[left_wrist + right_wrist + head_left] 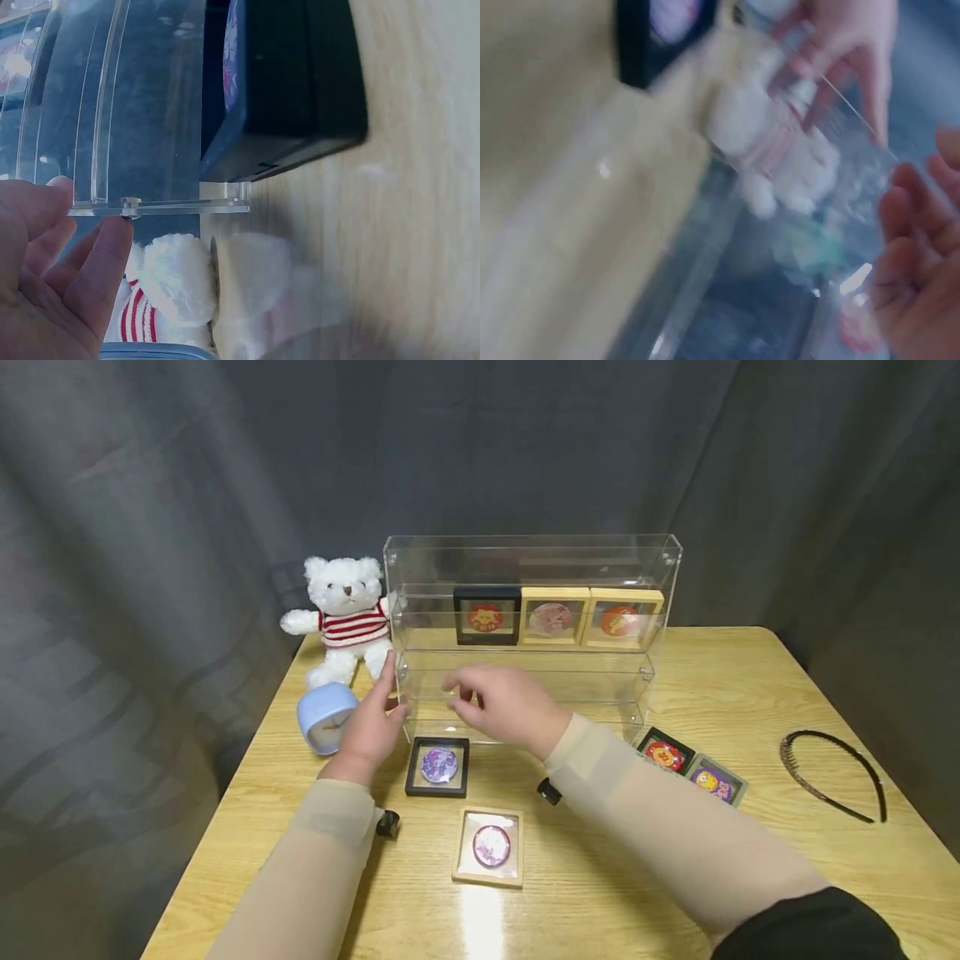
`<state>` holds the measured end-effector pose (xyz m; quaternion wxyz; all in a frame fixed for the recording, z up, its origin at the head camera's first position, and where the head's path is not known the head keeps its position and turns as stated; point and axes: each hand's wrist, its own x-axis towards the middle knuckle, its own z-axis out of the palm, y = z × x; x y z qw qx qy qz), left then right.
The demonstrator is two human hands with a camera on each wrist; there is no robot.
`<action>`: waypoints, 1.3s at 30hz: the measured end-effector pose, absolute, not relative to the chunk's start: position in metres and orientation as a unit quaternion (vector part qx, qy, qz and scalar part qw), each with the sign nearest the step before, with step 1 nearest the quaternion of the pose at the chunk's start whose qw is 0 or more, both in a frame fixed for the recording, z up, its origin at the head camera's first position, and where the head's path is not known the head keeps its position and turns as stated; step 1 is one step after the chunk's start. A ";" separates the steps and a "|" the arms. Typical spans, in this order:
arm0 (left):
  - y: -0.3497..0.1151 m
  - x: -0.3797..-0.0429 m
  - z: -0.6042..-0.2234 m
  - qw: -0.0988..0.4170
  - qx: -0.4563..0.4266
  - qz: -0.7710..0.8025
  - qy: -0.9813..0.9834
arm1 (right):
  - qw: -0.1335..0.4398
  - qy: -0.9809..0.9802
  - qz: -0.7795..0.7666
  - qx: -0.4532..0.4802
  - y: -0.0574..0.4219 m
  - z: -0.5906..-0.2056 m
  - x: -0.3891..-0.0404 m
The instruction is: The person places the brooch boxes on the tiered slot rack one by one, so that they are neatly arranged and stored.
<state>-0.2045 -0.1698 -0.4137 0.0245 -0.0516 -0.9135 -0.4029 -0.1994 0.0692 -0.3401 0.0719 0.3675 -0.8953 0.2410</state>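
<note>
A clear acrylic display stand [525,685] with stepped shelves stands mid-table. My left hand [370,732] holds its left side panel; the left wrist view shows the hand's [60,262] digits on both faces of the panel's edge. In front of the lower shelves, my right hand [513,703] hovers with loosely bent fingers and no object between them. On the upper shelf stand a black-framed badge [486,617] and two cream-framed badges [553,617]. A black frame with a purple badge [438,766] lies before the stand's left end, and a wooden-framed pink badge [489,847] lies nearer.
A white teddy bear [348,618] in a striped sweater sits left of the stand, behind a blue alarm clock [326,717]. Right of the stand lie a black-framed red badge [666,753] and a greyish-framed badge [712,779]. Farther right is a black headband [832,775].
</note>
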 end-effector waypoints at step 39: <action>-0.170 -0.198 -0.423 0.028 -0.050 -0.402 -0.914 | -0.167 -0.938 0.164 0.254 0.050 -0.431 -0.177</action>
